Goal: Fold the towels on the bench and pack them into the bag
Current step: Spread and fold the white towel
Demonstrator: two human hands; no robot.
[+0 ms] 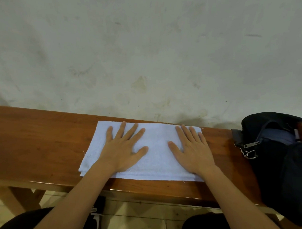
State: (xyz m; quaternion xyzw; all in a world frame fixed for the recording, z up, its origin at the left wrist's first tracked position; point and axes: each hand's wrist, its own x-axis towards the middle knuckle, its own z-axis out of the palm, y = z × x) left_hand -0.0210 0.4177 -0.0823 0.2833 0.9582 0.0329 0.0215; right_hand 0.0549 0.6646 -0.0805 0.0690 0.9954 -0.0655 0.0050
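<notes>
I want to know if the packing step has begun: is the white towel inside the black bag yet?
No, the white towel lies folded on the bench, both hands flat on it, beside the black bag.

towel (156,148): white, folded, flat on bench (44,135) | bag (276,152): black, right end

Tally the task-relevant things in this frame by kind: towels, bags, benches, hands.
Towel: 1, folded, white
Bag: 1, dark, open
Bench: 1, wooden
Hands: 2, left hand and right hand, both flat on the towel
Total: 5
</notes>
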